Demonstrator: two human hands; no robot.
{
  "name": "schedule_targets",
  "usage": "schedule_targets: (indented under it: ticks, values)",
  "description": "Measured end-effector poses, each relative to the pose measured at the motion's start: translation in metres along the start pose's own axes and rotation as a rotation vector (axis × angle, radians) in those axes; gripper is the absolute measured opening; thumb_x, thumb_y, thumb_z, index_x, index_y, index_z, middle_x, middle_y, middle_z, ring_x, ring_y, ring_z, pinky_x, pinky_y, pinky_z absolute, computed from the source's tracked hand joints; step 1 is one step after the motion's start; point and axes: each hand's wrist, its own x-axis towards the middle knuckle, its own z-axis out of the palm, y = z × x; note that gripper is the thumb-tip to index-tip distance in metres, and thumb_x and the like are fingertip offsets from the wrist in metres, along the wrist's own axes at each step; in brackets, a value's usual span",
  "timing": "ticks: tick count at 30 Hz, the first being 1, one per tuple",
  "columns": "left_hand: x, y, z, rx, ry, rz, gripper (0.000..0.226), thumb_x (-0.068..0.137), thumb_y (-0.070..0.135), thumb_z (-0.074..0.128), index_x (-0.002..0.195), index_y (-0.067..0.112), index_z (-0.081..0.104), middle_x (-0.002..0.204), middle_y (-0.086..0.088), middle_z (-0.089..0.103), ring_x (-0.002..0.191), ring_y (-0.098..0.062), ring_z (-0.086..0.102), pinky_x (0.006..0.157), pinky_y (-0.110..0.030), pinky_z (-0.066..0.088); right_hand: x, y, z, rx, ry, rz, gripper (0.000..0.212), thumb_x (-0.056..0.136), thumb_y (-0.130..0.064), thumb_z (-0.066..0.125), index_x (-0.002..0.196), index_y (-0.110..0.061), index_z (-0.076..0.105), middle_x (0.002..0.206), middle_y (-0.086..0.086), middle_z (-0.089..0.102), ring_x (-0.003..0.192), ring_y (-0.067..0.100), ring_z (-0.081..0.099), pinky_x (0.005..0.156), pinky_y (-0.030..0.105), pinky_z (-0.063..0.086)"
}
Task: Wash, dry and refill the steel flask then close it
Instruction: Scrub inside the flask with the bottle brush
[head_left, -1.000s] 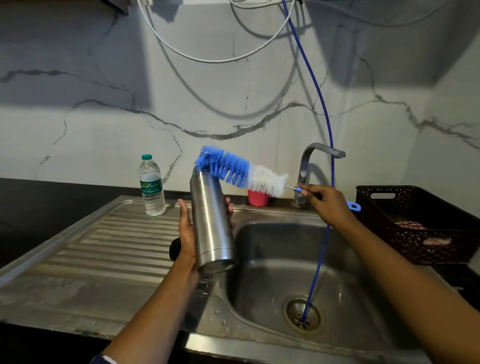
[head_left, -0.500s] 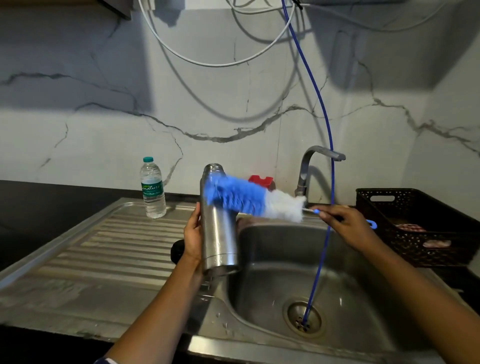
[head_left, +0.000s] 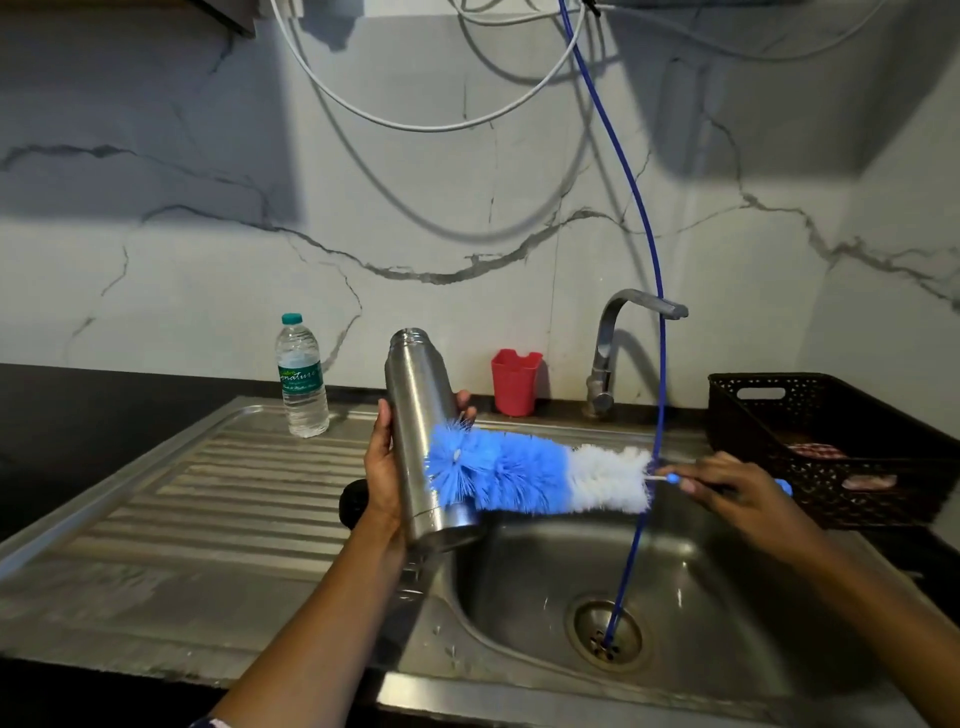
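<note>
My left hand (head_left: 383, 470) grips the steel flask (head_left: 421, 415) upright at the sink's left rim; its mouth is uncapped. My right hand (head_left: 737, 491) holds the thin handle of a blue and white bottle brush (head_left: 530, 475). The brush lies level, with its blue bristle tip against the lower right side of the flask. A black round object (head_left: 354, 503), perhaps the flask's cap, shows on the drainboard behind my left wrist.
The steel sink basin (head_left: 701, 613) has a blue hose (head_left: 652, 332) hanging into its drain. A tap (head_left: 615, 343) and a red cup (head_left: 515, 382) stand behind it. A plastic water bottle (head_left: 302, 376) stands on the drainboard (head_left: 208, 499). A black basket (head_left: 831, 447) sits at right.
The brush has come down from the flask's mouth to its lower side. My right hand dropped with it. The flask now stands more upright.
</note>
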Motion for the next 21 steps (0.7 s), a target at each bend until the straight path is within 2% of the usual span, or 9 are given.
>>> schedule_targets:
  ticks: [1, 3, 5, 7, 11, 14, 16, 19, 21]
  values:
    - [0.0, -0.002, -0.001, 0.002, -0.007, 0.002, 0.074, 0.086, 0.057, 0.056, 0.133, 0.0, 0.051, 0.129, -0.019, 0.057, 0.119, -0.031, 0.055, 0.107, -0.049, 0.036, 0.009, 0.004, 0.002, -0.022, 0.029, 0.007, 0.046, 0.074, -0.075, 0.049, 0.105, -0.044, 0.066, 0.086, -0.029, 0.064, 0.088, -0.012, 0.055, 0.079, 0.006, 0.04]
    - [0.0, -0.004, -0.002, 0.062, 0.019, -0.012, 0.07, 0.081, 0.058, 0.062, 0.131, 0.009, 0.057, 0.126, -0.013, 0.06, 0.115, -0.027, 0.058, 0.105, -0.047, 0.036, 0.036, 0.008, 0.013, -0.03, 0.077, 0.027, 0.021, 0.086, -0.043, 0.061, 0.107, -0.044, 0.061, 0.08, -0.022, 0.064, 0.087, -0.006, 0.057, 0.085, 0.021, 0.043]
    - [-0.002, -0.006, -0.002, 0.075, -0.003, -0.003, 0.068, 0.088, 0.061, 0.049, 0.137, 0.013, 0.051, 0.136, -0.011, 0.054, 0.127, -0.024, 0.05, 0.114, -0.045, 0.019, 0.065, 0.005, 0.03, 0.006, 0.13, 0.066, 0.026, 0.089, -0.022, 0.061, 0.113, -0.03, 0.063, 0.097, -0.01, 0.069, 0.097, 0.006, 0.061, 0.089, 0.033, 0.046]
    - [-0.004, -0.004, -0.003, 0.095, 0.069, 0.05, 0.071, 0.092, 0.061, 0.041, 0.143, 0.012, 0.042, 0.144, -0.014, 0.046, 0.134, -0.026, 0.042, 0.115, -0.044, 0.012, 0.083, 0.001, 0.045, 0.041, 0.129, 0.128, 0.027, 0.09, -0.021, 0.06, 0.117, -0.019, 0.066, 0.11, 0.0, 0.068, 0.107, 0.013, 0.059, 0.089, 0.027, 0.045]
    - [-0.004, 0.006, -0.006, 0.037, 0.073, 0.088, 0.07, 0.081, 0.058, 0.062, 0.133, 0.012, 0.05, 0.122, -0.012, 0.063, 0.11, -0.027, 0.062, 0.096, -0.04, 0.048, 0.064, 0.005, 0.051, 0.089, 0.027, 0.155, 0.026, 0.09, -0.015, 0.059, 0.115, -0.021, 0.063, 0.109, -0.001, 0.066, 0.104, 0.011, 0.06, 0.09, 0.023, 0.046]
    - [-0.003, 0.012, -0.003, 0.062, 0.18, 0.187, 0.071, 0.078, 0.061, 0.056, 0.125, 0.008, 0.057, 0.115, -0.013, 0.065, 0.105, -0.028, 0.064, 0.094, -0.042, 0.05, 0.029, 0.013, 0.031, 0.114, -0.111, 0.177, 0.026, 0.087, -0.005, 0.059, 0.105, -0.023, 0.062, 0.099, -0.014, 0.066, 0.092, -0.01, 0.061, 0.08, 0.006, 0.044]
    - [-0.004, 0.012, 0.001, 0.095, 0.237, 0.241, 0.074, 0.075, 0.064, 0.058, 0.118, 0.005, 0.063, 0.112, -0.014, 0.066, 0.106, -0.028, 0.064, 0.097, -0.041, 0.048, 0.015, 0.021, 0.011, 0.111, -0.166, 0.189, 0.026, 0.084, -0.005, 0.06, 0.099, -0.026, 0.065, 0.09, -0.024, 0.068, 0.092, -0.014, 0.06, 0.079, 0.003, 0.042]
    - [-0.004, 0.01, 0.015, 0.152, 0.358, 0.349, 0.061, 0.081, 0.062, 0.045, 0.092, 0.009, 0.074, 0.086, -0.011, 0.071, 0.078, -0.022, 0.069, 0.071, -0.03, 0.058, 0.006, 0.027, -0.023, 0.041, -0.168, 0.205, 0.03, 0.083, -0.008, 0.062, 0.096, -0.034, 0.066, 0.085, -0.017, 0.069, 0.086, -0.014, 0.059, 0.076, 0.007, 0.043]
    - [-0.003, 0.011, 0.022, 0.214, 0.484, 0.378, 0.052, 0.088, 0.059, 0.043, 0.094, 0.014, 0.069, 0.079, -0.009, 0.071, 0.07, -0.02, 0.068, 0.061, -0.028, 0.057, 0.003, 0.032, -0.043, -0.026, -0.123, 0.171, 0.034, 0.084, -0.011, 0.063, 0.098, -0.043, 0.066, 0.085, -0.008, 0.067, 0.082, -0.01, 0.058, 0.073, 0.005, 0.042]
